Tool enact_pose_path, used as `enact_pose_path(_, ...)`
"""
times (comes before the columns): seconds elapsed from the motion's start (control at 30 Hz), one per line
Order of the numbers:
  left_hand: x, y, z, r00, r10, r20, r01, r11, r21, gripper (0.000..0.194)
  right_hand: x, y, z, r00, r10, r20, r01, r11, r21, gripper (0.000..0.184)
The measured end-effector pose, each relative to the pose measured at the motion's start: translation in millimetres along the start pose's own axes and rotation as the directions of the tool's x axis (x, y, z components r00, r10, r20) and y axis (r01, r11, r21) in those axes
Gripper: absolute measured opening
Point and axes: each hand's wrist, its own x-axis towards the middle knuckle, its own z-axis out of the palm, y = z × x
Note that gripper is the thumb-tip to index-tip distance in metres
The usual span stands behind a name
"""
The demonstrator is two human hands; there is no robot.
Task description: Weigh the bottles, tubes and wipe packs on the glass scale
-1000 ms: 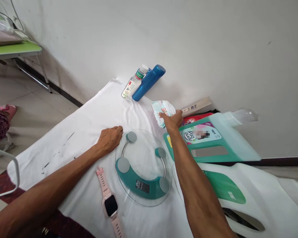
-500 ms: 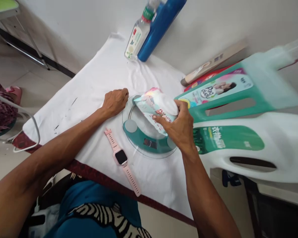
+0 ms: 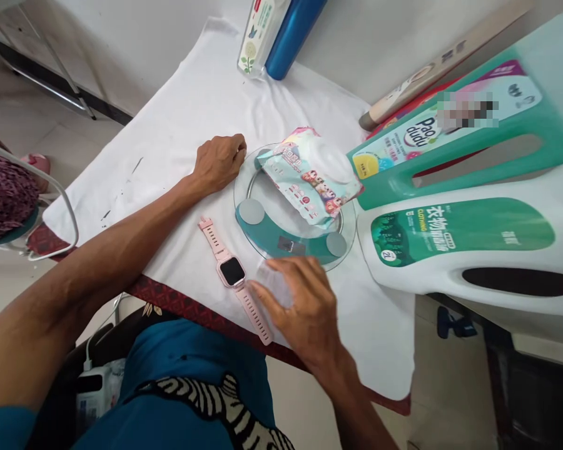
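Note:
A glass bathroom scale (image 3: 258, 240) with teal panels and round metal pads lies on the white cloth. On top of it rests a pastel pack of wet wipes (image 3: 309, 178) with a white lid, slightly overhanging toward the bottles. My left hand (image 3: 219, 161) is closed in a loose fist on the cloth, beside the scale's left rim. My right hand (image 3: 304, 306) hovers between the scale and a pink smartwatch (image 3: 232, 271), thumb and fingers apart, holding nothing. The watch lies face up with its straps stretched out. My right fingertips partly cover the scale's front edge.
On the right stand a white detergent bottle (image 3: 417, 269) and a green Pao dudu bottle (image 3: 478, 164). A clear bottle (image 3: 258, 37) and a blue cylinder (image 3: 293, 37) stand at the back by the wall. A white cable (image 3: 70, 212) loops past the table's left corner.
My right hand has let go of the wipes pack, leaving it on the scale, and has moved down toward the watch. My left hand stays beside the scale. The view has shifted.

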Motion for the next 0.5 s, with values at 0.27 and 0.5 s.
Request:
enact_pose_path(0.27, 0.7, -3.1, 1.5, 1.0, 0.013, -0.003, -0.013, 1.0, -0.029, 0.027, -20.8, -25.6, 26.7, 0.978, 0.148, 0.15, -0.155, 0.988, 0.03, 0.018)
enact_pose_path(0.5, -5.0, 1.0, -8.4, 1.0, -0.01, 0.011, 0.012, 0.991, -0.131, 0.026, -37.5, 5.3, 16.3, 0.994, 0.051, 0.092, -0.052, 0.999, 0.004, 0.022)
